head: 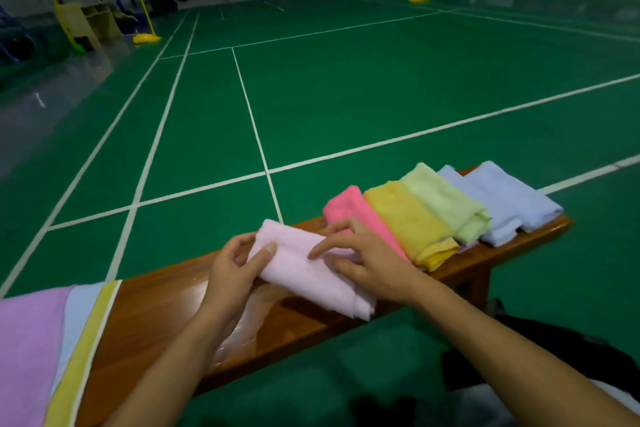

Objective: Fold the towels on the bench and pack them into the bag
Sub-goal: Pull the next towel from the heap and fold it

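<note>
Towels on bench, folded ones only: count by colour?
Pale pink towel, under both hands: 1
Hot pink towel: 1
Yellow towel: 1
Light green towel: 1
Light blue towels: 2
Total: 6

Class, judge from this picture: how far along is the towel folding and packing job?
Done: folded towels lined along the bench. In hand: the left hand and right hand fold a pale pink towel. Left: unfolded towels at the bench's near end, and all packing; no bag shows.
</note>
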`<state>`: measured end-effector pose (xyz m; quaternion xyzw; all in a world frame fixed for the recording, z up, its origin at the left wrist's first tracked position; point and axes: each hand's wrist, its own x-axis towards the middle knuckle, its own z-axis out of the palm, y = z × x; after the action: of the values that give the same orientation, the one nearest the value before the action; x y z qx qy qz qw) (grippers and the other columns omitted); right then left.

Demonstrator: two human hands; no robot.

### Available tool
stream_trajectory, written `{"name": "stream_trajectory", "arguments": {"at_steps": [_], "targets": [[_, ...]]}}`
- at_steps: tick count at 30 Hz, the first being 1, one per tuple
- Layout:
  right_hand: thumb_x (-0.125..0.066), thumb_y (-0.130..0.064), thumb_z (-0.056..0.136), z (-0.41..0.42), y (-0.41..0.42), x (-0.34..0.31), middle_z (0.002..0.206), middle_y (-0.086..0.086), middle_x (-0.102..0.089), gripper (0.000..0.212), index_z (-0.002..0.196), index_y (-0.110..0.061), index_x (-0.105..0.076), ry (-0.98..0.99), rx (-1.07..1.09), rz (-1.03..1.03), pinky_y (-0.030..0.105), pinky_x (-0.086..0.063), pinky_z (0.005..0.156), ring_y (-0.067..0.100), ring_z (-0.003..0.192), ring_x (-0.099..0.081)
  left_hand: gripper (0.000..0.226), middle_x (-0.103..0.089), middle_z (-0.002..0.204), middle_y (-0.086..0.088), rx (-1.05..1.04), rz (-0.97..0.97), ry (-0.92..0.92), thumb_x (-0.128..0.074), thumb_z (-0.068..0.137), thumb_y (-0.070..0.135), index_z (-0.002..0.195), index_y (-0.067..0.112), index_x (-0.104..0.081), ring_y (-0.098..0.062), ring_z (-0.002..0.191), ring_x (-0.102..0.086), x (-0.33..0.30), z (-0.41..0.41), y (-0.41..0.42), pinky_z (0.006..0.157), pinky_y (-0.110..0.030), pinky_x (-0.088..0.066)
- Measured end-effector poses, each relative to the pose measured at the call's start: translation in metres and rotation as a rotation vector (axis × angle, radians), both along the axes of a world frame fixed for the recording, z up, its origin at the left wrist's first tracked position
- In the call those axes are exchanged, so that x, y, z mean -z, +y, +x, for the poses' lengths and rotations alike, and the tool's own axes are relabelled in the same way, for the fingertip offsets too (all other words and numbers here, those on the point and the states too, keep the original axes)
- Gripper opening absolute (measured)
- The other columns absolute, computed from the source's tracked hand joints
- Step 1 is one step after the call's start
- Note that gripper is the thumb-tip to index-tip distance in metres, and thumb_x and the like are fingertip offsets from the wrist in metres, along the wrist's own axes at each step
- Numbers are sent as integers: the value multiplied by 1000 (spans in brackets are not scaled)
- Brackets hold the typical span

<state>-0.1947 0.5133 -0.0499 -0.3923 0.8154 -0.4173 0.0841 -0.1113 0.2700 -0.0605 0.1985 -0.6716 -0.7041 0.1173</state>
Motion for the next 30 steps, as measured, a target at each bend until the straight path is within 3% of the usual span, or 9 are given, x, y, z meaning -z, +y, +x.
{"name": "stream_trajectory", "arguments": {"at_steps": [5,10,13,16,19,22,24,28,30], "targets": [[-68,-19,97,-23,69,-11,120,-7,-58,25,107,-38,-79,-44,147,-102,30,-43,108,1,121,-53,41,-79,110,-14,126,54,-3,-79,92,12,128,10,-60,-31,98,-77,-13,-55,61,86,-48,-63],[-74,-16,96,-52,144,-33,112,-19,-74,21,102,-34,-82,-96,306,-184,27,-47,95,-1,112,-63,41,-74,120,-18,248,20,-6,-86,87,19,122,17,-64,-33,104,-75,-30,-124,133,89,-51,-63],[-74,-13,94,-79,187,-45,116,-21,-73,23,102,-33,-83,-112,427,-194,22,-47,89,-8,107,-64,36,-75,115,-20,280,6,49,-82,92,14,122,10,-62,-31,96,-76,-39,-174,188,81,-47,-65],[-69,-14,96,-114,223,-51,125,-16,-71,25,104,-34,-83,-136,532,-227,28,-50,93,-2,112,-63,35,-72,120,-18,278,-43,93,-80,93,19,121,8,-62,-36,108,-73,-49,-227,234,89,-52,-64],[-64,-11,98,-149,234,-34,116,-10,-70,25,111,-24,-81,-122,582,-103,23,-53,78,-2,94,-67,58,-52,139,-9,257,-417,26,-79,89,35,138,19,-52,-31,112,-64,-40,-266,262,98,-46,-57],[-58,-27,95,-179,228,8,121,16,-72,35,124,-15,-75,-76,570,285,34,-50,87,29,104,-66,62,-41,149,-12,429,-1006,-31,-67,94,52,150,33,-48,-36,130,-50,1,-270,277,110,-47,-45],[-50,-39,91,-188,228,29,114,19,-66,46,128,-23,-70,-81,606,397,39,-50,85,34,102,-60,58,-41,156,-13,498,-1276,-25,-48,101,62,154,38,-44,-39,137,-40,26,-268,280,110,-51,-40],[-55,-32,98,-199,232,40,118,13,-53,29,125,-37,-64,-37,664,452,43,-49,83,34,101,-59,63,-38,160,-14,514,-1456,-32,-29,104,68,161,41,-29,-39,137,-37,36,-271,278,106,-54,-37],[-56,-27,100,-200,230,38,126,13,-46,29,127,-35,-65,-12,685,474,41,-52,78,31,87,-62,69,-34,163,-16,577,-1539,-45,-28,105,69,166,37,-17,-40,139,-35,36,-268,278,107,-56,-35]]}}
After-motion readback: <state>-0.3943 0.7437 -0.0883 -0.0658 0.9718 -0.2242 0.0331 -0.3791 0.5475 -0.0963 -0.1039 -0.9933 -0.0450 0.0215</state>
